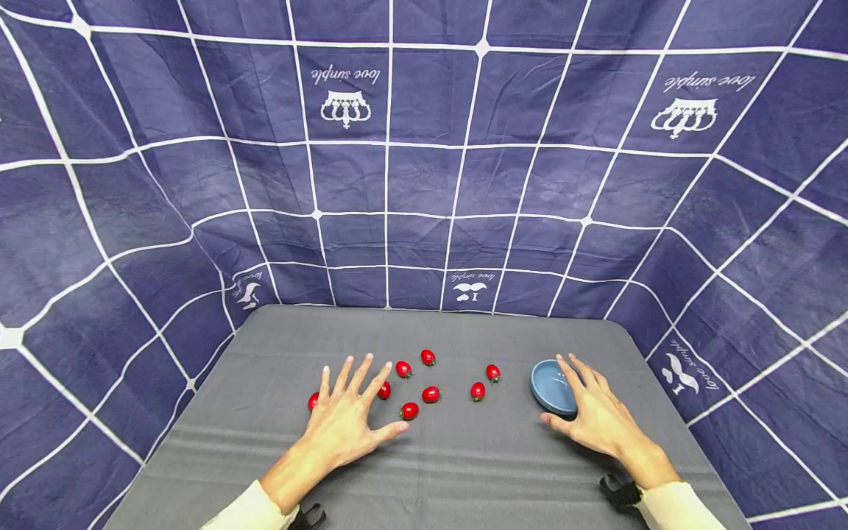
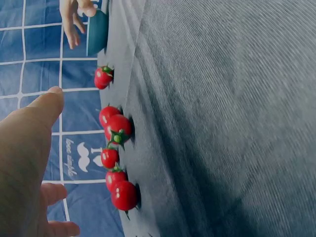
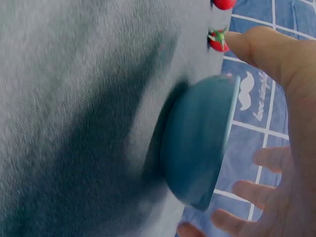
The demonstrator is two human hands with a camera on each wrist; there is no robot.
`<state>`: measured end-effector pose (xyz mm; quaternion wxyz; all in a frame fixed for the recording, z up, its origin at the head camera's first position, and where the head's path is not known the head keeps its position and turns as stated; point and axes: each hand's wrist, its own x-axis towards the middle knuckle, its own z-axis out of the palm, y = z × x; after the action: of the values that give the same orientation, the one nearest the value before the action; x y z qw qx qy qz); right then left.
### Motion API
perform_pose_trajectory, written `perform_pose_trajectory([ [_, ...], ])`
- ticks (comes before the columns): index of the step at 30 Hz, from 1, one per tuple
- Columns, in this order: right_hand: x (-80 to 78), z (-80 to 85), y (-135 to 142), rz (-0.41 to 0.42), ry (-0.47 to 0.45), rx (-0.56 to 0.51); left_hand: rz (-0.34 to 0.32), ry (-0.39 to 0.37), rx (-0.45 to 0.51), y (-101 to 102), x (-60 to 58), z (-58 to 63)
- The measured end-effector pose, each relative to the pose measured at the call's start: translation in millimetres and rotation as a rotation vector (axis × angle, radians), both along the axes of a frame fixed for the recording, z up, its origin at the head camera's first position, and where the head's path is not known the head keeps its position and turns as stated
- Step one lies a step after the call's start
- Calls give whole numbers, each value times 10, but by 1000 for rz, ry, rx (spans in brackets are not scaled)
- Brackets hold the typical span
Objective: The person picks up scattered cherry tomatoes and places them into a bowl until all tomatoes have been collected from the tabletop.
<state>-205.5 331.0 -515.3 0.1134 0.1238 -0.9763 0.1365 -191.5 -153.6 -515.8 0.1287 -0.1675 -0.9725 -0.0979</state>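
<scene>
My left hand (image 1: 344,427) hovers over the left part of the grey table, its fingers spread and holding nothing. Several red cherry tomatoes (image 1: 430,395) with green stems lie around its fingertips and to its right; one tomato (image 1: 313,401) is partly hidden behind that hand. A shallow blue bowl (image 1: 548,389) stands upright on the table at the right. Close over the bowl's right side is my right hand (image 1: 599,418), fingers apart and thumb out, partly covering it. In the right wrist view the bowl (image 3: 200,138) sits beside the thumb and loosely bent fingers.
A grey cloth covers the table (image 1: 490,464), with a few creases. Dark blue curtain fabric (image 1: 424,177) with white grid lines rises behind the table and along both sides. Two tomatoes (image 1: 478,391) lie between the main group and the bowl.
</scene>
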Motion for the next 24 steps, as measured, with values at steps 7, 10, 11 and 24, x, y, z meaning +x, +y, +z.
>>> perform_pose_trajectory([
  [7,-58,-23,77,-2,-44,-67,-23,6,20,122,25,27],
  [10,-74,-28,94,1,-47,-81,-37,19,30,175,24,29],
  [11,-82,-31,97,2,-45,-83,-42,24,29,191,20,30],
  [24,-70,-7,8,23,-70,-120,-113,27,32,437,-5,44],
])
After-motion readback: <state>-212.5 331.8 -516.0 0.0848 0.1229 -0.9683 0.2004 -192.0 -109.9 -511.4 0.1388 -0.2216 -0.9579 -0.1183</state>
